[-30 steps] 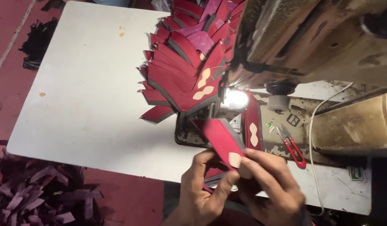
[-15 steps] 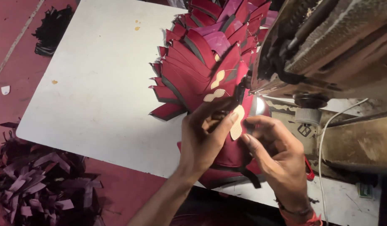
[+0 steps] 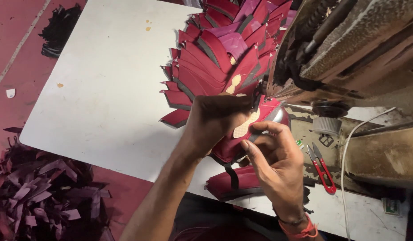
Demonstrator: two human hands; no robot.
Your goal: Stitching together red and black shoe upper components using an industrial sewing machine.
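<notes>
Red piece (image 3: 242, 134) with tan patch, pinched by both hands under the sewing machine (image 3: 349, 49). Left hand (image 3: 215, 120) has moved up from the counter (image 3: 103, 89) edge; right hand (image 3: 273, 160) fingers clenched on it. Stitched chain (image 3: 215, 58) beyond; snips (image 3: 321, 167) right.

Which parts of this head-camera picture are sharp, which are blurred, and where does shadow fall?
Head view: the white table is evenly lit and sharp; the sewing machine close to the lens looks soft; left hand and right hand are dim, shading the maroon piece between them.
</notes>
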